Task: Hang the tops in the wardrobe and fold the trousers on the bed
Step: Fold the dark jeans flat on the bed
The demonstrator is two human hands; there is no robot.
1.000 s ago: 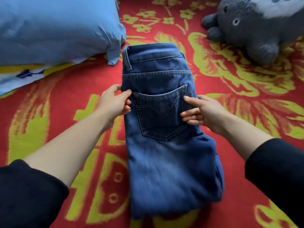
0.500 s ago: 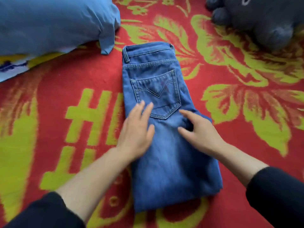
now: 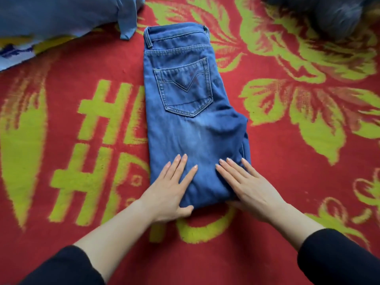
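Folded blue jeans [image 3: 191, 112] lie flat on the red and green bedspread [image 3: 287, 182], waistband at the far end and a back pocket facing up. My left hand [image 3: 172, 190] presses flat on the near left corner of the jeans with straight fingers. My right hand [image 3: 246, 186] lies flat on the near right corner, fingers spread and straight. Both palms overlap the near folded edge. No tops and no wardrobe are in view.
A blue pillow [image 3: 61, 15] lies at the far left, over a patterned cloth [image 3: 16, 52]. A grey plush toy [image 3: 333, 15] sits at the far right. The bedspread stretches wide on both sides of the jeans.
Both hands slid from the pocket area down toward me along the jeans to the near folded edge. Their fingers went from gripping the sides to lying flat on top.
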